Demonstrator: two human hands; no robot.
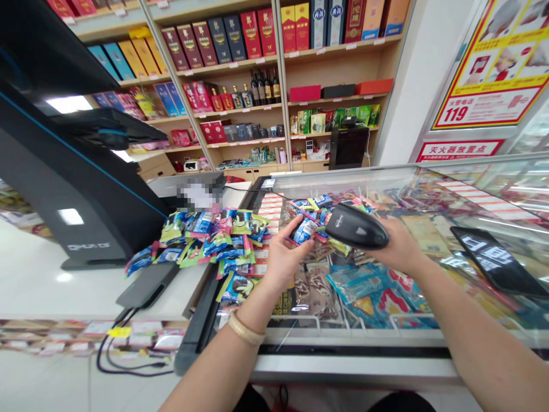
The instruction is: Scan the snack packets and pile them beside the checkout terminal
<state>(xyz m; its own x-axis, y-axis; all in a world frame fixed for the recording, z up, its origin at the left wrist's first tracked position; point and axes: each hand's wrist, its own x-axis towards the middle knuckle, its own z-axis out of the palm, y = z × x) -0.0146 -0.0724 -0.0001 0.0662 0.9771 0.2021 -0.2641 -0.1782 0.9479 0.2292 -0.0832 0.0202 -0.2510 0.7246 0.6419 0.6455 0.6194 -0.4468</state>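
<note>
Blue packet (pixel 303 230) in hand, black scanner (pixel 355 226) right alongside!
The packet is over the glass case (pixel 355 363), pinched in the grip of the left hand (pixel 285 257); the right hand (pixel 398 246) has its grip round the scanner. A packet heap (pixel 214 237) straddles case and white desk (pixel 43 292), a phone (pixel 497 260) lies right, boxes (pixel 227 40) behind.

snack packets (pixel 227 243) left of scanner (pixel 355 227), phone (pixel 497 260) right on display case (pixel 351 366), shelves (pixel 338 70) behind
</note>
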